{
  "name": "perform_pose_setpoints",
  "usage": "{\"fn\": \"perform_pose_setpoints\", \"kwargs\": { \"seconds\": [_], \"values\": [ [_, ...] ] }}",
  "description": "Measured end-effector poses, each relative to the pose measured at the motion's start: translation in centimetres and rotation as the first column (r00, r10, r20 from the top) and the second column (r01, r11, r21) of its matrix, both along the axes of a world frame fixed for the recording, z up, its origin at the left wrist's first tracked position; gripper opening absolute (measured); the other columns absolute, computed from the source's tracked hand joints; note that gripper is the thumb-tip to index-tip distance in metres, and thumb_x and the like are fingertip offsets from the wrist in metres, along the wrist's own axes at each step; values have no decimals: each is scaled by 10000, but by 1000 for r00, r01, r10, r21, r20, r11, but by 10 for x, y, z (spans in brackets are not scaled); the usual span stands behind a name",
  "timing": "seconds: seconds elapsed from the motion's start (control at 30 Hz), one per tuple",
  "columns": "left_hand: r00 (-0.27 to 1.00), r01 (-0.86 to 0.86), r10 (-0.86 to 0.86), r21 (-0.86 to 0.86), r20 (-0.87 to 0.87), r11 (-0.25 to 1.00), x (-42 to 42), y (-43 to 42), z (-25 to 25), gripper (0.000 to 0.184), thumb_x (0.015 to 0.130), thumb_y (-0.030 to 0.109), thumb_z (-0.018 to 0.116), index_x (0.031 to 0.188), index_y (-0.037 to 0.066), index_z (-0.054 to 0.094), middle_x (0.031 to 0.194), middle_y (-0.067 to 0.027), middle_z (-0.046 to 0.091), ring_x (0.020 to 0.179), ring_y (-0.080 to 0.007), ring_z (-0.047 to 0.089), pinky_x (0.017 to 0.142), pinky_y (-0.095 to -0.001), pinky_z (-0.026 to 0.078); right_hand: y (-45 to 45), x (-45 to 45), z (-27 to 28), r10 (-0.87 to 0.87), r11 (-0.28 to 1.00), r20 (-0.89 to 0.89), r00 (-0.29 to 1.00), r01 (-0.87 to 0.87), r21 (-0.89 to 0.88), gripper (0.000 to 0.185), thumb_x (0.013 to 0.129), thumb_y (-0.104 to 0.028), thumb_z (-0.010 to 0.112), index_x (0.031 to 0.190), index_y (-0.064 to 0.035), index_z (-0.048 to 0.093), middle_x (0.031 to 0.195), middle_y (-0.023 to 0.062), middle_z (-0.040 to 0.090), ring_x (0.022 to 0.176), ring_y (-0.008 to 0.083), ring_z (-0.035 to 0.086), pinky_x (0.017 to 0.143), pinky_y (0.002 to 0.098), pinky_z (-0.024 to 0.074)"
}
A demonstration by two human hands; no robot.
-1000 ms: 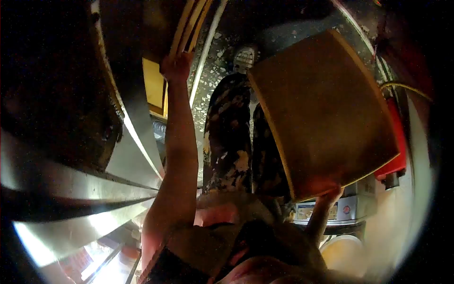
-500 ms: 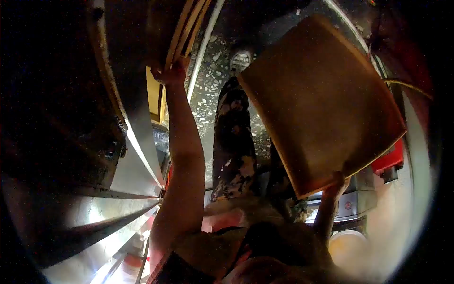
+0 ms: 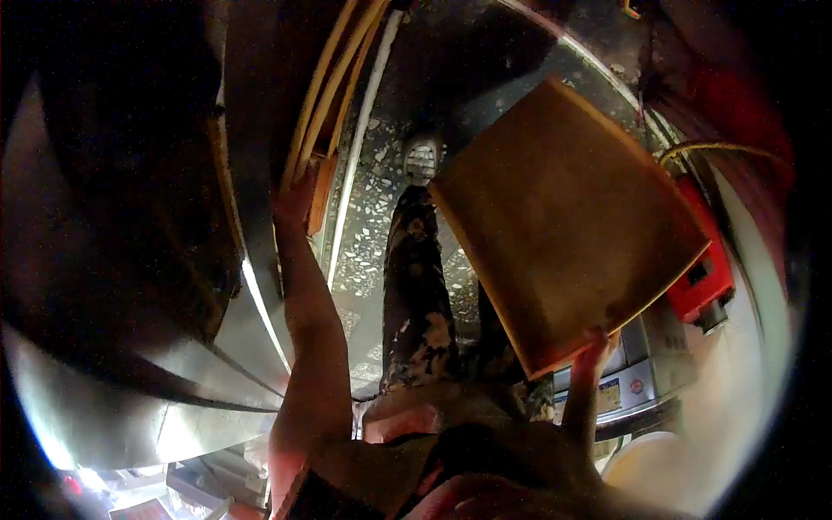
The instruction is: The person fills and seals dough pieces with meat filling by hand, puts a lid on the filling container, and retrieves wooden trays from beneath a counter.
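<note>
My right hand point(image 3: 594, 347) grips the near edge of a wide, shallow wooden tray point(image 3: 572, 225), brown with a thin pale rim. The tray is tilted in front of my right leg, with its far corner raised toward the top of the view. On the left, my left arm reaches forward, and my left hand point(image 3: 295, 204) closes around the near end of several upright wooden boards point(image 3: 329, 95) with light edges. Deep shadow hides most of its fingers.
Speckled floor point(image 3: 368, 208) lies under my shoe point(image 3: 422, 161). A red device point(image 3: 706, 277) and a grey metal machine point(image 3: 637, 381) stand at the right, with a yellow cable point(image 3: 719, 147) above. Metal panels point(image 3: 217, 429) run along the left, beside a dark opening.
The view has shifted, so the floor and shoe appear lower. The tray sits slightly lower and more to the left in view. My left hand also appears lower, still at the wooden boards.
</note>
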State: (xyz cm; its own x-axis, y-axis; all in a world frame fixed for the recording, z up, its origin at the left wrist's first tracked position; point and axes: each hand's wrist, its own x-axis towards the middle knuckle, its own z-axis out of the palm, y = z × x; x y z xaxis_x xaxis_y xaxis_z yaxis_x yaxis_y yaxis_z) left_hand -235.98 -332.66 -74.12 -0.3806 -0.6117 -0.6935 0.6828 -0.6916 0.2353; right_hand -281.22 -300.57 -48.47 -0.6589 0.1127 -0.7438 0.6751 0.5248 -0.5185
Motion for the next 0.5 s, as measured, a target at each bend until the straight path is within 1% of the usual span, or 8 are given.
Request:
{"fn": "perform_pose_setpoints", "kwargs": {
  "seconds": [0.13,0.23,0.27,0.3,0.33,0.4,0.47,0.5],
  "values": [
    [962,-193,166,110,217,975,-10,3,14,485,869,331,473,1258,43,453,1272,-154,479,1143,-330,469,973,-449,381,23,-1,-1,4,992,37,999,1,-125,626,691,-83,567,1281,-14,367,1084,120,510,886,237,544,705,329,477],
    [919,-284,217,170,330,944,-29,12,50,480,853,295,504,1242,17,459,1269,-159,479,1148,-333,464,984,-459,376,47,-1,1,-2,955,-7,1000,0,-295,605,714,-64,570,1286,-20,377,1112,121,517,901,247,547,714,335,481],
    [915,-281,210,172,346,944,-38,20,67,479,848,283,514,1236,8,461,1268,-160,479,1150,-334,463,988,-463,374,47,-1,5,-14,952,-8,1000,11,-305,605,714,-64,570,1286,-20,377,1112,121,517,901,247,547,714,335,481],
    [911,-278,201,175,361,944,-51,27,86,477,843,271,524,1231,-1,463,1267,-162,478,1152,-335,461,991,-466,372,35,-2,10,-58,968,-5,998,55,-243,592,719,-34,556,1285,-20,383,1113,117,522,907,246,551,719,337,482],
    [925,-191,141,113,353,975,-66,36,104,452,792,209,557,1166,-35,485,1216,-167,505,1105,-333,489,968,-481,406,30,-2,18,-103,978,-7,995,100,-181,582,724,-4,542,1285,-20,390,1113,113,528,913,245,554,725,339,483],
    [906,-253,174,166,385,953,-104,53,139,408,779,190,551,1127,-17,505,1149,-149,539,1039,-319,519,908,-478,453,59,-6,24,-99,967,20,995,101,-232,570,726,37,522,1280,-20,402,1116,107,534,920,243,558,734,346,482],
    [905,-208,120,177,408,962,-137,82,165,377,772,183,560,1099,0,524,1093,-133,563,980,-303,539,863,-464,476,41,-8,44,-170,969,-24,985,163,-183,566,725,42,525,1276,-21,407,1104,109,540,902,229,561,714,324,480],
    [891,-201,98,193,443,960,-160,92,180,390,739,178,581,1079,-10,540,1098,-157,561,971,-340,546,862,-473,475,28,-14,62,-132,989,-4,991,132,-62,575,711,48,514,1273,-13,408,1096,107,542,883,222,558,699,308,469]
  ]
}}
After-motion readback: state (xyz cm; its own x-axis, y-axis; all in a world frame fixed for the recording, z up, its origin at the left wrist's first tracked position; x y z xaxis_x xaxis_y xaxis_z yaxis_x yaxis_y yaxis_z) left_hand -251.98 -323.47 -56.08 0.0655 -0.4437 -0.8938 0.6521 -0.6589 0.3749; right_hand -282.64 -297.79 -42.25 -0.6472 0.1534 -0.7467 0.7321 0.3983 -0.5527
